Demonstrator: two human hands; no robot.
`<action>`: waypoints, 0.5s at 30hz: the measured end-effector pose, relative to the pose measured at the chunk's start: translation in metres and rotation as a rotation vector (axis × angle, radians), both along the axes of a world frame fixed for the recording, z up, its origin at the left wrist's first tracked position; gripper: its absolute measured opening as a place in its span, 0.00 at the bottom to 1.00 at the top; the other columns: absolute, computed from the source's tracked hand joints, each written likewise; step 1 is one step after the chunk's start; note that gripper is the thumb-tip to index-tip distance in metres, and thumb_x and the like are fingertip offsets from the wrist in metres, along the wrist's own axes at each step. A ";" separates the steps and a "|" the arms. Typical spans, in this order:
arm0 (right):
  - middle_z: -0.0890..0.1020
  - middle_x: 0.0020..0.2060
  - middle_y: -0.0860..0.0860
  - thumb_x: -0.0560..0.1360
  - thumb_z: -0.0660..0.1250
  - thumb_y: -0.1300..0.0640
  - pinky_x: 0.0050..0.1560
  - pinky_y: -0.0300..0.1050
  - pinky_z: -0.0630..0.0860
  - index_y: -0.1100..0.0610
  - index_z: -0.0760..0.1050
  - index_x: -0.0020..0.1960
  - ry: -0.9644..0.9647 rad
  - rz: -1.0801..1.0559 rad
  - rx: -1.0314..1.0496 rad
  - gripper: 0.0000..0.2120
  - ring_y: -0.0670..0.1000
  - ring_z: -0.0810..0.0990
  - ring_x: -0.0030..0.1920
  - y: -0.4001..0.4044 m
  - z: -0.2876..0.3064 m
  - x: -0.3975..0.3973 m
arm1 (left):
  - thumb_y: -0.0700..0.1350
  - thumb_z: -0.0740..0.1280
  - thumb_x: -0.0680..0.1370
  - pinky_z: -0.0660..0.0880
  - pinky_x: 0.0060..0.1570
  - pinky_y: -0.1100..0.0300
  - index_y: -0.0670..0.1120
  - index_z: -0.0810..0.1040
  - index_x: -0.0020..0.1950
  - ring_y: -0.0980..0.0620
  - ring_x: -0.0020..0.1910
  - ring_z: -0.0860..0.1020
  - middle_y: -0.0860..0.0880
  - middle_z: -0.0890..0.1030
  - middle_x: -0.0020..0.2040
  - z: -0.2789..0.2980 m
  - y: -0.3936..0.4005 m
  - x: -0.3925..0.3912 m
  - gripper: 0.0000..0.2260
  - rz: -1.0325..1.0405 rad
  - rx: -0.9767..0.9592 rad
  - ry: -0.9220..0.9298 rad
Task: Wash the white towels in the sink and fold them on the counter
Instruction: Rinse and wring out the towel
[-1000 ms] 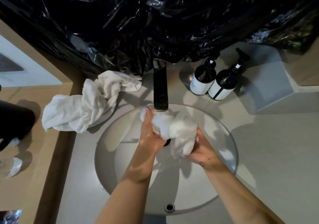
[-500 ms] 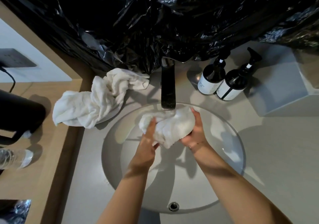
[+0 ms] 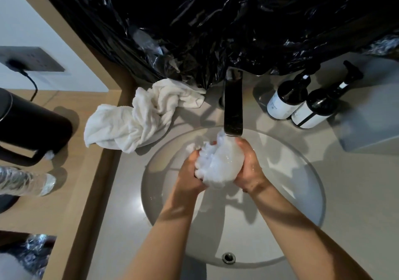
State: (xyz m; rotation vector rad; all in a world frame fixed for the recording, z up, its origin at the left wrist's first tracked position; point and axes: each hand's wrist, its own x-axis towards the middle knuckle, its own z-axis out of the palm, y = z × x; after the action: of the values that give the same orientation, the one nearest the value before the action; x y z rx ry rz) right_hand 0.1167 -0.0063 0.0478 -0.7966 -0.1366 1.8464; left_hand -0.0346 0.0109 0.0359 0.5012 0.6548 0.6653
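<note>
A small wet white towel (image 3: 218, 161) is bunched into a ball over the round sink (image 3: 298, 197), right under the dark faucet spout (image 3: 233, 109). Water runs from the spout onto it. My left hand (image 3: 190, 171) grips the ball from the left with curled fingers. My right hand (image 3: 248, 167) wraps around its right side. A second white towel (image 3: 138, 117) lies crumpled on the counter, left of the faucet, partly over the sink's rim.
Two dark pump bottles (image 3: 302, 104) with white labels stand right of the faucet. A grey box (image 3: 371, 117) sits at the far right. Black plastic sheeting (image 3: 216, 20) hangs behind. A black kettle (image 3: 30, 128) and a plastic bottle (image 3: 23, 181) are on the wooden counter (image 3: 73, 184) at left.
Both hands have closed tighter around the towel and lifted it up against the spout. The ball is more compressed and visibly wetter than before.
</note>
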 end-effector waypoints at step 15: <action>0.67 0.71 0.66 0.75 0.63 0.43 0.73 0.59 0.60 0.66 0.65 0.73 -0.067 -0.086 -0.167 0.35 0.65 0.67 0.71 0.004 -0.012 0.016 | 0.32 0.57 0.81 0.75 0.47 0.66 0.40 0.73 0.49 0.63 0.40 0.81 0.55 0.82 0.38 0.016 -0.006 0.015 0.07 0.233 0.437 0.610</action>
State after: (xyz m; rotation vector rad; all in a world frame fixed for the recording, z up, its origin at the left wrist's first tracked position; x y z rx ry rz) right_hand 0.1332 -0.0027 0.0357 -0.9658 0.0101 1.7673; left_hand -0.0196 0.0047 0.0523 1.0669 1.1617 0.8895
